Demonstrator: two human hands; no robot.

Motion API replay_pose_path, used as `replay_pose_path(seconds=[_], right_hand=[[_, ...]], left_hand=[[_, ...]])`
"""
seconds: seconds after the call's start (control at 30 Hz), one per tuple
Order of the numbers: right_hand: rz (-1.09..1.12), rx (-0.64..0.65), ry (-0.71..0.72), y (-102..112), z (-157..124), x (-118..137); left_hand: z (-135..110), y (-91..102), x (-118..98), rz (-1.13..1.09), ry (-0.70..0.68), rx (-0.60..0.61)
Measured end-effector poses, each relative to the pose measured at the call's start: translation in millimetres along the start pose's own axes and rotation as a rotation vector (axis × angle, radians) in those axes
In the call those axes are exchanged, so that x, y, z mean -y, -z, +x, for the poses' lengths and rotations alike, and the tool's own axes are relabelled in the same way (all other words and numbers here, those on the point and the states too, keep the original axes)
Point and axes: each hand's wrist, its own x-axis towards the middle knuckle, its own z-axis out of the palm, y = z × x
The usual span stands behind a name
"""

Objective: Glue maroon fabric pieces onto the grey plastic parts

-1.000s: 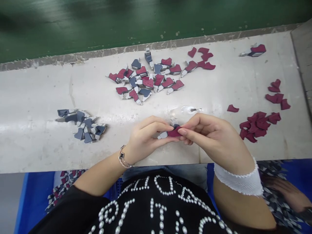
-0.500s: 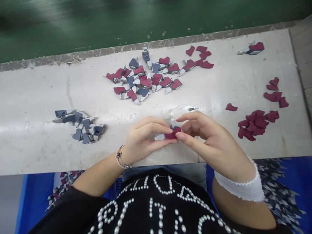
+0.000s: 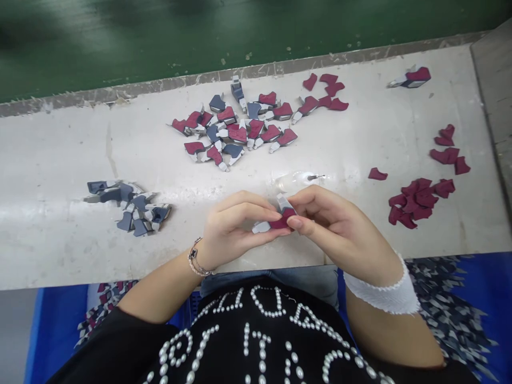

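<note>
Between both hands, just above the near part of the table, is a small plastic part with a dark red cover and light grey ends. My left hand pinches it from the left, thumb below and fingers above. From the right, my right hand grips its other end, thumb pressed on the red cover. The fingers hide some of the part. Beyond the hands lies a small thin tool with a clear handle; its exact kind is hard to make out.
A pile of grey-blue parts lies at left, and red-covered parts at centre back. Loose red covers are heaped at right; one covered part lies far right. Blue bins of parts stand below the table edge.
My right hand's fingers have closed in around the part's right end, thumb still on the red cover. My left hand keeps its grip. The view has shifted slightly.
</note>
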Motion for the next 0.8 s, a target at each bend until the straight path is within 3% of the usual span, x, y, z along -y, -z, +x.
replay_pose_path(seconds=[0.13, 0.43, 0.6, 0.8], right_hand=[[0.041, 0.008, 0.056, -2, 2, -2], [-0.165, 0.007, 0.187, 1, -8, 1], [-0.415, -0.005, 0.316, 7, -6, 4], [-0.530, 0.051, 0.276, 6, -1, 3]], left_hand=[[0, 2.1, 1, -0.007, -0.023, 0.009], [-2, 0.4, 5, -0.085, 0.020, -0.005], [-9, -1.3, 6, -0.093, 0.296, 0.131], [-10, -0.5, 3, 0.147, 0.192, 0.270]])
